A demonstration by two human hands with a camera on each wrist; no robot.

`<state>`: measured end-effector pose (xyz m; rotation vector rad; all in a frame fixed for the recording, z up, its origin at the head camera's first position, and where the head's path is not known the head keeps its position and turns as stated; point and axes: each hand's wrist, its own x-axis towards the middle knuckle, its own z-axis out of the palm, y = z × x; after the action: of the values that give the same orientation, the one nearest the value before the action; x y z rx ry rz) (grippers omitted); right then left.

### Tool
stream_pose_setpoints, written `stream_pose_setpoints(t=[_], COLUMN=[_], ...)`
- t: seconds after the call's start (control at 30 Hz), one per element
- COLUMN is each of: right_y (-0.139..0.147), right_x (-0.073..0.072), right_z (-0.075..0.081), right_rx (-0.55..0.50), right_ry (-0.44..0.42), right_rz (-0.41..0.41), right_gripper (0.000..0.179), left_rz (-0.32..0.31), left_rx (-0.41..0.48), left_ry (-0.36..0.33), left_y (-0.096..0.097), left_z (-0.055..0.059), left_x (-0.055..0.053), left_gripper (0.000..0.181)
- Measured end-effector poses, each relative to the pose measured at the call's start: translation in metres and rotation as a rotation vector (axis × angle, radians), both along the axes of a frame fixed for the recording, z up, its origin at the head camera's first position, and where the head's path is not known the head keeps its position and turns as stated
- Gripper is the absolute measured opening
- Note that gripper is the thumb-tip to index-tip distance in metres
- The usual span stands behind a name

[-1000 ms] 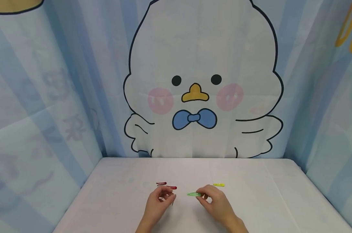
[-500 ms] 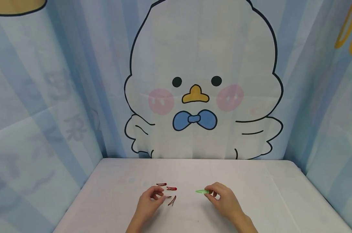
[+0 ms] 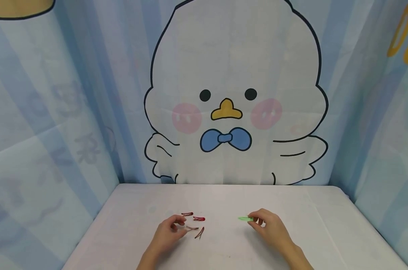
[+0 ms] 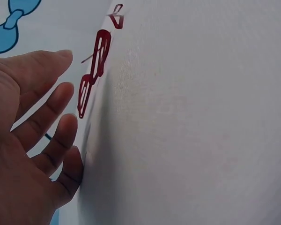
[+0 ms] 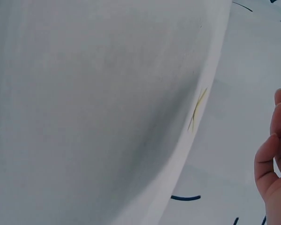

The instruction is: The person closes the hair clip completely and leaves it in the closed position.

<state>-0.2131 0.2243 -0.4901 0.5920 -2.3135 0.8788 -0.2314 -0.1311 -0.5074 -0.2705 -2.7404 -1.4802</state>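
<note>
The person's right hand [image 3: 271, 227] pinches a green snap hair clip [image 3: 245, 218] above the white counter [image 3: 325, 228]; the left hand [image 3: 166, 234], its grip released, is just beside four red snap hair clips [image 3: 200, 219].

Left hand [image 3: 167, 233]: we are viewing it bare, its palm [image 4: 21, 187] broad, its fingers [image 4: 65, 132] tapering to rounded tips.
Finger joints [image 4: 36, 124]: we are noting fine creases across their inner sides.
Right hand [image 3: 270, 228]: we are viewing it bare likewise, the right wrist view showing rounded fingertips [image 5: 279, 111].
Left forearm [image 3: 148, 259]: we are observing a bare, smooth, slender form.
Right forearm [image 3: 297, 256]: we are observing a matching bare form.
Fingernails: we are finding these too small to tell in the head view.
</note>
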Motion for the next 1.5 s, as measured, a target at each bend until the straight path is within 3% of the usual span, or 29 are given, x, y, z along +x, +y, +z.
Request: stream_pose_setpoints(t=[0.2, 0.57, 0.77, 0.97, 1.2, 1.5], right_y=[0.012, 0.028, 0.034, 0.035, 0.033, 0.031], right_x=[-0.008, -0.015, -0.021, -0.027, -0.033, -0.033], right_z=[-0.002, -0.001, -0.004, -0.005, -0.002, -0.002], right_rx=[0.028, 0.102, 0.152, 0.159, 0.172, 0.177], right_ry=[-0.064, -0.416, -0.454, -0.559, -0.654, -0.713], right_rz=[-0.041, -0.115, -0.097, -0.125, -0.146, -0.153], right_gripper=[0.028, 0.015, 0.015, 0.014, 0.012, 0.012], left_rz=[-0.013, -0.043, -0.076, -0.128, -0.100, -0.108], left_rx=[-0.050, -0.090, -0.113, -0.152, -0.182, -0.195], left_ry=[-0.006, -0.048, -0.066, -0.018, -0.017, -0.010], left_y=[-0.004, -0.009, -0.009, -0.009, -0.004, -0.002], left_z=[0.001, 0.002, -0.003, -0.006, -0.003, -0.002], left_x=[-0.005, -0.010, -0.015, -0.022, -0.024, -0.023], left_gripper=[0.034, 0.032, 0.030, 0.028, 0.024, 0.017])
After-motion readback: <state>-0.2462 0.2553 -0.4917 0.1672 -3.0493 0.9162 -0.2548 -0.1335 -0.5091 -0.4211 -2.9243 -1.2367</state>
